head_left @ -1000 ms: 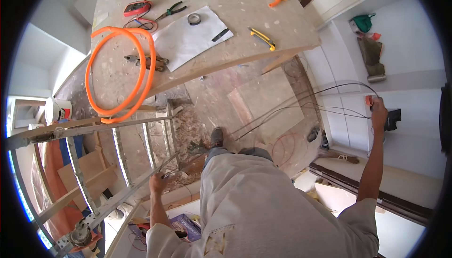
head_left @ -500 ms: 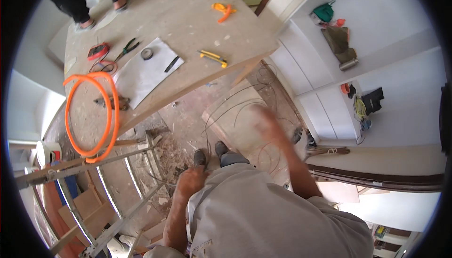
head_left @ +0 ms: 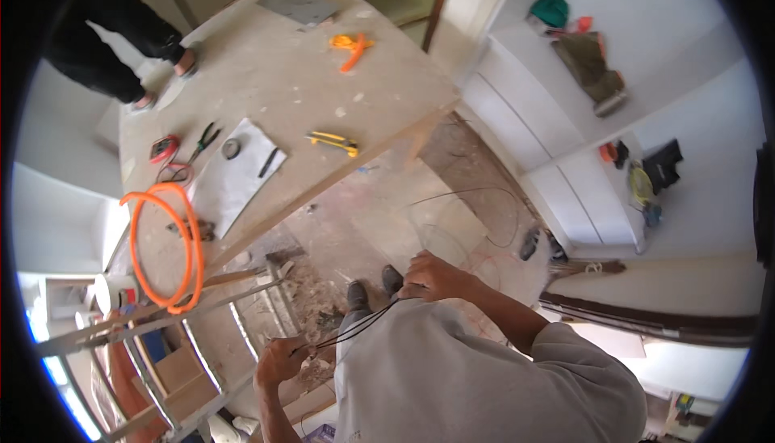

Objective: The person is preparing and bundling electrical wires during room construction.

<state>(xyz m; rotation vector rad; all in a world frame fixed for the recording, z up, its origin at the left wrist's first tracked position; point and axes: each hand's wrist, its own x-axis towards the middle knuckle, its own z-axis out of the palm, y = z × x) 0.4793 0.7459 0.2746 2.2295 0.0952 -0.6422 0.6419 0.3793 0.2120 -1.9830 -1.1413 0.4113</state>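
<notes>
Left grip point(head_left: 281, 361), right grip point(head_left: 433, 276), wires point(head_left: 365, 326) between

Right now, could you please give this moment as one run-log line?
left grip: closed on black wires | right grip: closed on same wires | wires: run between grips | yellow cutter: on table

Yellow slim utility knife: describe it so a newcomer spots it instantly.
Find the large beige spotted table. Near its front edge, right of the white paper sheet, lies the yellow utility knife. It is straight and slim, unlike the bunched orange bundle farther back.
</notes>
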